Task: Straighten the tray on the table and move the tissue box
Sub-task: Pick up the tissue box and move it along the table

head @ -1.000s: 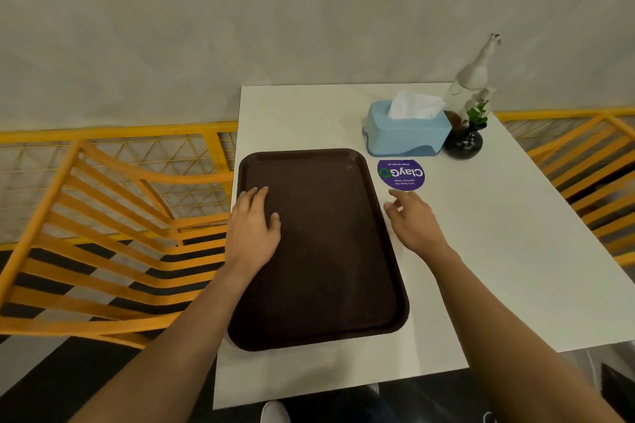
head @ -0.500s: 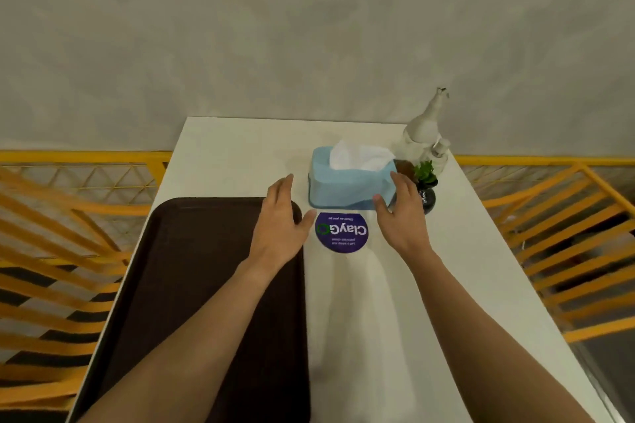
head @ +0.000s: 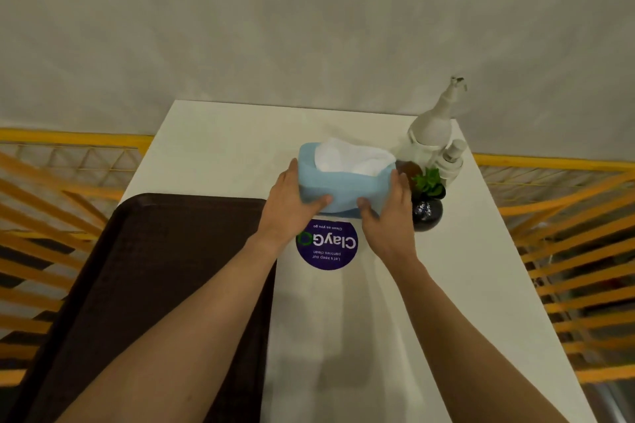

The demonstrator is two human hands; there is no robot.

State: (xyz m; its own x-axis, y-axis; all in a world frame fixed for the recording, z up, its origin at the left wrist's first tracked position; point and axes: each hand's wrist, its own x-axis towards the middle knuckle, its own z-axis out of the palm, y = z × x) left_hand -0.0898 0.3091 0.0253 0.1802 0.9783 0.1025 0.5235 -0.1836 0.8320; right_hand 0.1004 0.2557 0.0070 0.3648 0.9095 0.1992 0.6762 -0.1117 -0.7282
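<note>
We hold the box (head: 343, 191) with both hands, left hand (head: 292, 204) and right hand (head: 388, 213) clamped on its ends, beside the tray (head: 154, 268).

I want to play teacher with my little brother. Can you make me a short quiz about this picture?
1. True or false: both hands hold the tissue box.
2. What sits closest to the right hand? A) tray B) small plant pot C) yellow chair
3. What colour is the round sticker on the table?

Key: 1. True; the left hand and right hand grip its two ends. 2. B. 3. Purple.
</note>
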